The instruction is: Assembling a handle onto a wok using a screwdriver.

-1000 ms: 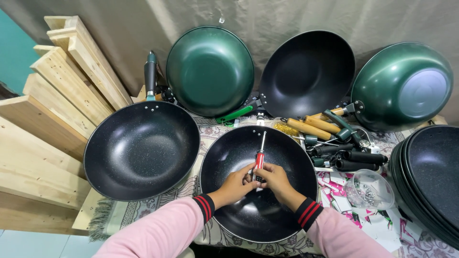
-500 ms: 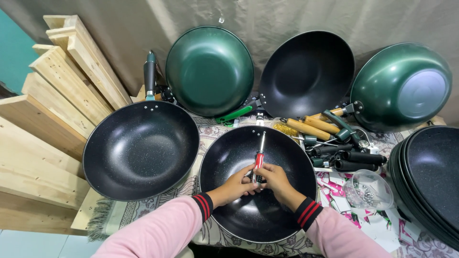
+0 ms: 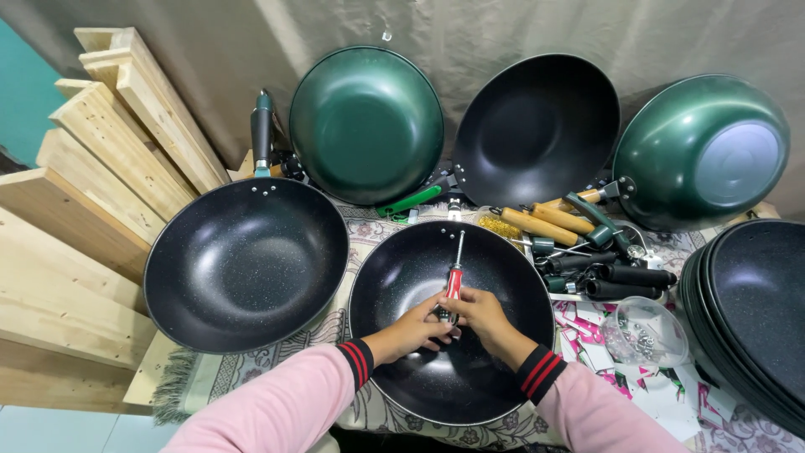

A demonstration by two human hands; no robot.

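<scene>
Both hands, left (image 3: 417, 327) & right (image 3: 478, 312), grip red-handled screwdriver (image 3: 453, 281) inside near black wok (image 3: 394, 277), tip w/ far rim. Screw-driving step, prob.; next needs steady turning.

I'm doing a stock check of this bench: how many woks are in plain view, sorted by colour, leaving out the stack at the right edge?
Black woks: 3, the handled one at left, the one under both hands with the screwdriver, and one leaning on the backdrop.
Green woks: 2, one leaning, one showing its underside.
Total: 5.
</scene>
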